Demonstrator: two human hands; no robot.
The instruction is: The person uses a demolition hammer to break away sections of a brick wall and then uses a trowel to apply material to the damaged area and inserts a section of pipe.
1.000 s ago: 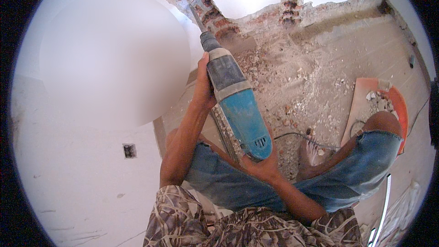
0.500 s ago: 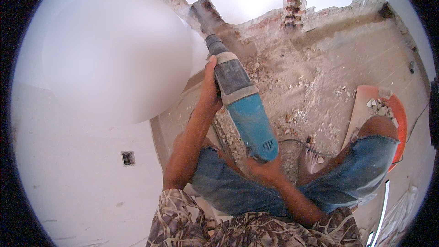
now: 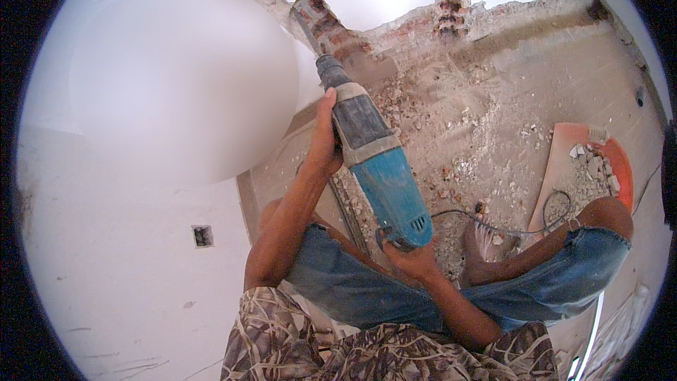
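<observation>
Drill slants across the middle, nose toward the brick groove in the wall; it lies slightly lower and further right in view than a second ago. Its bit, lost in haze half a second ago, shows clearly again, though whether the tip touches brick I cannot tell. Left hand cups the dark front, thumb along the side, other fingers mostly hidden; right hand is wrapped round the rear.

Rubble litters the floor beside the drill. Cable runs from its rear past the bare foot and loops by the orange tub. Broken chunks lie in the tub; the right knee has shifted right in view and hides its near edge.
</observation>
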